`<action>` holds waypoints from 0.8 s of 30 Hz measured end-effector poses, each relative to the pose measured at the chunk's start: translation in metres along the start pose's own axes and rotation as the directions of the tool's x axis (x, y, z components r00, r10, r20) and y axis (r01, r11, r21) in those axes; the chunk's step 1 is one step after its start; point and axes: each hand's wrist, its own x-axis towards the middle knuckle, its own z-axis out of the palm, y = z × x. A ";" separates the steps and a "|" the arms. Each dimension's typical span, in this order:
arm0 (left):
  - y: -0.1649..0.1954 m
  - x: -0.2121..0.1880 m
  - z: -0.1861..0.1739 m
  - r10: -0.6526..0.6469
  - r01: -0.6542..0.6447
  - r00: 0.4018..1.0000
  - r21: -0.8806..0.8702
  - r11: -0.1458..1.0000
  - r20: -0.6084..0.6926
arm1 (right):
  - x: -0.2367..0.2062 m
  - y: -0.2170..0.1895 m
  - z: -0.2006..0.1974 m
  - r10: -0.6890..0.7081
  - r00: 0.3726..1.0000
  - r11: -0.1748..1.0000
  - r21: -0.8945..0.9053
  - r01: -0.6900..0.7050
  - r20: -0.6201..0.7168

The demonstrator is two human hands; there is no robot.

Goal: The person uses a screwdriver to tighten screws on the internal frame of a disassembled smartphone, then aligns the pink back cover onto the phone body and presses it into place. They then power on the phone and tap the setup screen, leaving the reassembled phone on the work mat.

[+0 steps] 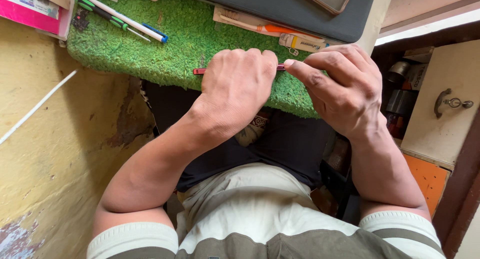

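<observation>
While the green mat point(170, 44) fills the upper middle of the frame, the left hand point(237, 86) clenches a thin red device point(200, 71) at mid-frame; the right hand point(345, 89) pinches its other end. Steady, even pressure along the edge seems wise.

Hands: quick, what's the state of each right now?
Left hand: closed, curled over a thin red flat object at the green mat's edge.
Right hand: fingers pinched at the same object's other end.
</observation>
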 end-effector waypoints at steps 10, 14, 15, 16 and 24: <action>0.001 0.000 -0.001 -0.032 0.032 0.999 -0.062 0.998 0.008 | 0.005 0.003 0.004 -0.058 0.998 0.998 -0.006 0.058 -0.028; 0.001 0.001 0.000 -0.012 0.012 1.000 -0.010 1.000 0.009 | 0.004 0.009 0.013 -0.036 0.992 0.988 0.145 0.054 -0.124; 0.001 0.001 0.000 -0.009 0.009 1.000 0.004 1.000 0.014 | 0.002 0.011 0.014 -0.019 0.992 0.982 0.183 0.043 -0.127; 0.001 0.001 0.000 -0.006 0.006 1.000 0.018 1.000 0.019 | 0.001 0.012 0.015 -0.003 0.992 0.975 0.220 0.031 -0.129; 0.003 0.002 0.001 -0.020 0.020 1.000 0.013 1.000 0.016 | -0.010 0.022 0.020 -0.041 0.995 0.975 0.213 0.061 -0.095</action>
